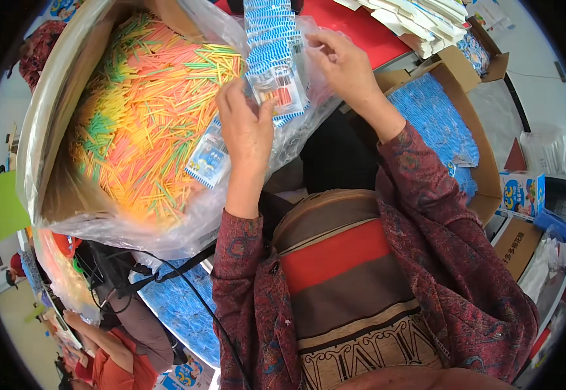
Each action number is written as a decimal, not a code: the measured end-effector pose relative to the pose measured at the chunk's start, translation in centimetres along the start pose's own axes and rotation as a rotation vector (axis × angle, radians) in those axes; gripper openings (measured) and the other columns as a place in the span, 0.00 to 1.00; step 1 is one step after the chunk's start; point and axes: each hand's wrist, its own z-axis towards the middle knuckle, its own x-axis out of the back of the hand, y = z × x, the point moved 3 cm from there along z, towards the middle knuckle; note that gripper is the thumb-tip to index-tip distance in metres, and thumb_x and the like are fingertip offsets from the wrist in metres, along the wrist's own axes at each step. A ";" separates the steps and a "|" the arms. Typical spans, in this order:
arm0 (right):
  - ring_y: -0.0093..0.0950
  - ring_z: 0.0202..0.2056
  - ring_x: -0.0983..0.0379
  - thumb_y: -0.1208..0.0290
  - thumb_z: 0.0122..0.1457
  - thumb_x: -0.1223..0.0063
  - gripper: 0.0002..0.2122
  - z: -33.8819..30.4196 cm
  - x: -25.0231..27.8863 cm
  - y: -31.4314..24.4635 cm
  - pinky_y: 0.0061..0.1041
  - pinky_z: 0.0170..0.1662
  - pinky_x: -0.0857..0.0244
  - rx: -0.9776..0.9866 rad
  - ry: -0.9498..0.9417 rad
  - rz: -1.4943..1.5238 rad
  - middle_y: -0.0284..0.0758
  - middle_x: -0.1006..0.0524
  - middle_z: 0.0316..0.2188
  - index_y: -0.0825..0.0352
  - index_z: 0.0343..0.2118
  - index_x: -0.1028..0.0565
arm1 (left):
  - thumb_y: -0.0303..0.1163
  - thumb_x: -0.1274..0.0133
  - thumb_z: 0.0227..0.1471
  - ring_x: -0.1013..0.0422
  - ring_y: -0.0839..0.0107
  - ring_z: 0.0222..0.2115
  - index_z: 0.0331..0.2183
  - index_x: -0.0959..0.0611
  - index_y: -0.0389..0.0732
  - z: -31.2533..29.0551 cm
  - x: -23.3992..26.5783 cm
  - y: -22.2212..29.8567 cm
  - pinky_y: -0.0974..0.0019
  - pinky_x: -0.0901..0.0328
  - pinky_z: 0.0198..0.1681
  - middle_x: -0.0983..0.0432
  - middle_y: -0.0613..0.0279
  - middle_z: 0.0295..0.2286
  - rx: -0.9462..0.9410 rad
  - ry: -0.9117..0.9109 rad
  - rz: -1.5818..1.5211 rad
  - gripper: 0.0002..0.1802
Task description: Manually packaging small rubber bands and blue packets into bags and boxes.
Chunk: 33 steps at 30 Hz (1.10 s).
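A chain of blue-and-white printed sachets (274,52) runs down from the far edge toward me, overlapping one another. My left hand (247,127) has its fingers curled at the left side of the nearest sachets, with the thumb pressed on a lower corner. Another blue sachet (209,156) lies beneath that wrist, partly covered by it. Just right of the chain, my right hand (348,68) is raised with fingers loosely bent and apart; nothing shows in it. Left of my left hand, a plastic-lined box (68,117) holds a heap of thin pink, yellow, orange and green sticks (166,91).
To the right stands a cardboard carton (484,130) filled with blue sachets (432,110). White flat cartons (419,23) are stacked on a red surface (374,42) at the far right. A black cord (205,305) hangs at lower left, near a seated person in orange (123,354).
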 end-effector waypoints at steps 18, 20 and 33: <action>0.23 0.40 0.25 0.72 0.59 0.46 0.09 1.1 -2.3 2.9 0.23 0.42 0.32 0.105 -0.143 0.029 0.34 0.21 0.39 0.69 0.41 0.24 | 0.18 0.40 0.47 0.30 0.67 0.44 0.63 0.51 0.37 1.1 -1.8 -1.1 0.66 0.31 0.44 0.34 0.49 0.51 0.622 -0.424 -0.889 0.49; 0.22 0.42 0.27 0.72 0.61 0.49 0.09 0.7 -2.3 2.8 0.21 0.46 0.34 -0.081 -0.246 0.293 0.31 0.22 0.41 0.69 0.42 0.25 | 0.20 0.38 0.44 0.29 0.72 0.39 0.63 0.49 0.38 0.7 -1.7 -1.0 0.71 0.31 0.38 0.34 0.51 0.52 0.552 -0.382 -0.920 0.50; 0.26 0.57 0.39 0.49 0.54 0.41 0.39 -1.1 -1.1 1.8 0.28 0.59 0.43 -0.352 -0.707 0.789 0.37 0.34 0.56 0.68 0.63 0.42 | 0.29 0.31 0.40 0.34 0.65 0.49 0.60 0.40 0.35 -0.2 -2.0 -1.5 0.65 0.35 0.48 0.36 0.50 0.52 0.589 -0.477 -0.851 0.49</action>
